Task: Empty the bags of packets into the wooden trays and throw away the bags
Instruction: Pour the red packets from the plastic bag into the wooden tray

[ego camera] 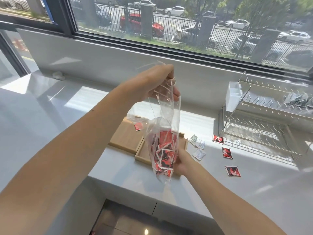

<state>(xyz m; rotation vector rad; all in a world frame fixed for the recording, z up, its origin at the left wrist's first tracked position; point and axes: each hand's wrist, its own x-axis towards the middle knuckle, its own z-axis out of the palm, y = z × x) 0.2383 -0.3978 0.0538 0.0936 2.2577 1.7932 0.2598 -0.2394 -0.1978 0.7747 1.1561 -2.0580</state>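
Observation:
A clear plastic bag [162, 119] hangs upright above the counter, its lower part full of red packets [165, 153]. My left hand [157, 83] grips the bag's gathered top. My right hand [182, 161] holds the packed bottom from the right side. Below the bag lie two wooden trays: the left one [125, 138] has one red packet [138, 126] at its far edge; the right one [144, 154] is mostly hidden behind the bag.
Loose red packets [227, 152] and white packets [199, 154] lie on the white counter right of the trays. A wire dish rack [264, 122] with a white cutlery holder [234, 95] stands at the right. A window ledge runs along the back.

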